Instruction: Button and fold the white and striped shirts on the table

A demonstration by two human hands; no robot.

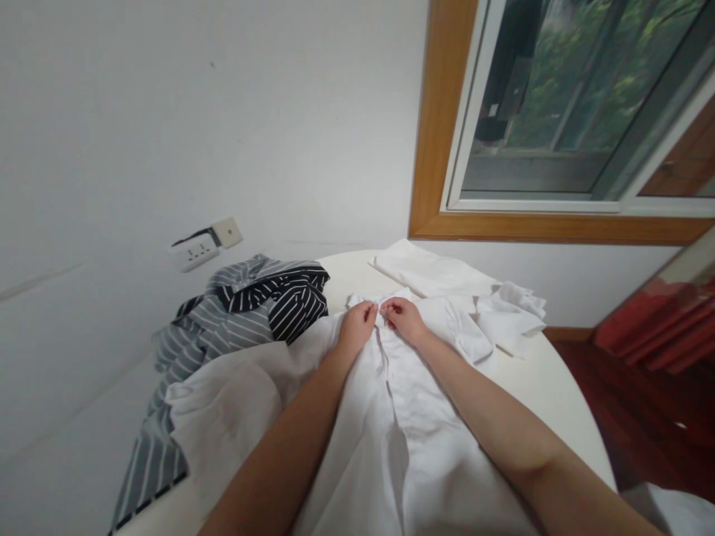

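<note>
A white shirt lies spread over the round table, its collar at the far end and its front opening running down the middle toward me. At the collar, my left hand pinches the cloth on the left side of the opening. My right hand pinches the cloth just to the right, fingertips close to those of the left. Any button between the fingers is too small to make out. The shirt's left sleeve spreads toward the table's left side.
Grey and black striped clothing is heaped on the table's left. More white cloth lies at the back right of the white table. Behind are a wall, a power socket and a wood-framed window. A red curtain hangs at right.
</note>
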